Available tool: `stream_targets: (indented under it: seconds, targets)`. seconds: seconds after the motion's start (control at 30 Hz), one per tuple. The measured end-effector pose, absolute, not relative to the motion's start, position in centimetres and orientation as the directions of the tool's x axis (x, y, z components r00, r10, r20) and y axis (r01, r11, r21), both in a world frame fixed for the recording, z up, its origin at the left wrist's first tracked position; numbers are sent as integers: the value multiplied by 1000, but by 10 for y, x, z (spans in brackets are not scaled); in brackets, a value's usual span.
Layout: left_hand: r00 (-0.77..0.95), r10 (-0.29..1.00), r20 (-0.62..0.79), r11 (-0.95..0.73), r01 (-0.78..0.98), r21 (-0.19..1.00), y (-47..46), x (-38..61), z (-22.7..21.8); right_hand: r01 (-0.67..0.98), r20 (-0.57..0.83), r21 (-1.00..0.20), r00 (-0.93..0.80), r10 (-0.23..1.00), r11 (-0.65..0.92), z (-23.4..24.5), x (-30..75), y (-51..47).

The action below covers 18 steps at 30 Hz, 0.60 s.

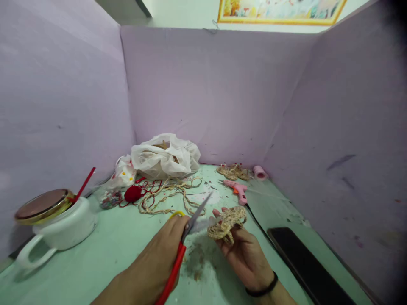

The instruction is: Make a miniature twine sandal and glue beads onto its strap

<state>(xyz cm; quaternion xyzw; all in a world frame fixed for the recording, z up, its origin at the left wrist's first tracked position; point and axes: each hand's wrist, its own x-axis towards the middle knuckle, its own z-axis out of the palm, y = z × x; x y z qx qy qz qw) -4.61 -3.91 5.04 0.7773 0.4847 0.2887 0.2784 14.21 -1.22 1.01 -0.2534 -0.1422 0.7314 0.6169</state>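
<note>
My left hand (159,250) is closed round a pair of scissors with red handles (173,271). Their metal blades point up and away, toward the middle of the table. A yellow curved piece shows just beyond my left knuckles; I cannot make out what it belongs to. In my right hand (246,254), palm turned up, lies a small woven piece of braided straw cord (227,222), held between thumb and fingers. The scissor blades are left of it and apart from it. Loose straw cord (171,197) lies in loops behind my left hand.
A pink glue gun (237,189) trails a black cable past a dark phone (305,262). Further back are woven straw pieces (232,171), a pink roll (260,172) and a white plastic bag (167,156). Red yarn (132,193) and a lidded white mug (68,224) stand left.
</note>
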Motion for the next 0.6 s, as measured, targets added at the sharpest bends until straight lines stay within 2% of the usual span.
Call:
stream_targets:
  seconds: [0.03,0.13,0.3,0.6]
  targets:
    - [406,897,173,-416,645,641,-40,-46,50,-840,-195,-509,-103,975,-191,9,145,-10]
    - [492,870,41,-440,735,517,-42,-40,40,-858,-195,-487,-77,978,-164,7,148,-6]
    - [472,881,-36,-434,835,340,-43,-31,21,-854,-116,-505,-77,990,-125,7,143,-7]
    - [454,888,-74,-434,880,194,-43,-26,25,-830,-186,-553,35,982,-75,15,134,-14]
